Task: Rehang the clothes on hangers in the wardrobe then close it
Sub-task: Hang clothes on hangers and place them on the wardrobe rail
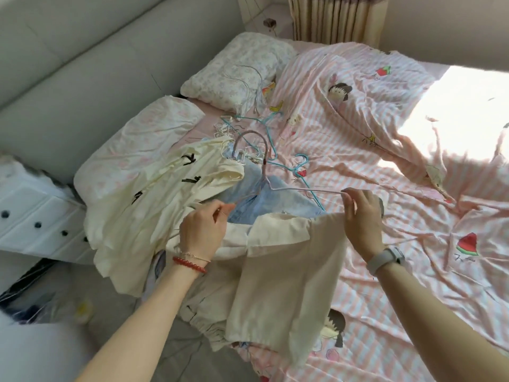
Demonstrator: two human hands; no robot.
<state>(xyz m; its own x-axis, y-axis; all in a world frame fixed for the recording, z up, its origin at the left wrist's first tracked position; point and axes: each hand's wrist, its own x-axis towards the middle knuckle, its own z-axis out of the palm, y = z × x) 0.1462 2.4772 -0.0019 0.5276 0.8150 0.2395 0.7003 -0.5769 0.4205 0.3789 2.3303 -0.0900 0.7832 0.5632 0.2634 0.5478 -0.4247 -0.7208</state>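
A cream garment (278, 274) is held up over the near edge of the bed (413, 285), its body hanging down towards the floor. A pale pink hanger (303, 189) is held just above its collar, the hook pointing away towards the pillows (234, 75). The right arm of the hanger and the shoulder of the garment are pinched together by the curled fingers of the right hand (359, 209). The left end of the hanger and the collar are gripped by the left hand (203, 230), fingers curled. A blue garment (278, 199) and a cream shirt (154, 194) with black marks lie beneath. Loose blue hangers (271, 139) are scattered on the striped sheet beyond.
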